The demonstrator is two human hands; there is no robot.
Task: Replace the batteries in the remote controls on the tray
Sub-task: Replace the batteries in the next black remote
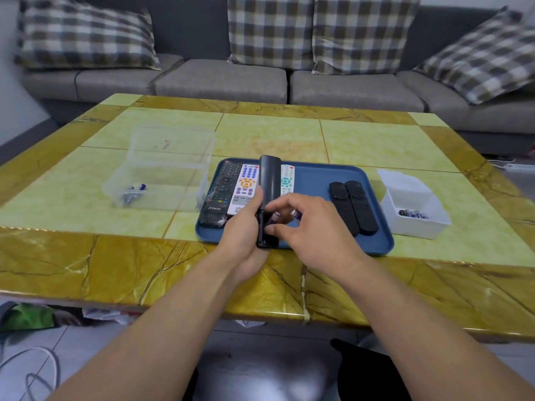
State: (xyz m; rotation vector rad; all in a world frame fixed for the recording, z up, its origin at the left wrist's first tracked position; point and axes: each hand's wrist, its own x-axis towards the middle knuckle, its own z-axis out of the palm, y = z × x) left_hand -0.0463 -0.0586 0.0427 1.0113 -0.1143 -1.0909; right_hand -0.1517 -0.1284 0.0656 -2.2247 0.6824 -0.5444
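Head view: battery (pixel 273 219) at remote (pixel 269 186)

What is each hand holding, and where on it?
Left hand grips the black remote around its lower half. Right hand pinches one battery at the open compartment, another battery tucked in its fingers.

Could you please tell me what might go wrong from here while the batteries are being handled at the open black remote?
1. The right hand pinches two batteries at once; one could slip onto the blue tray or the floor.
2. The left hand holds the black remote tilted above the tray, so a loosely seated battery might fall out.
3. Polarity is unreadable here, so a battery may go in reversed.
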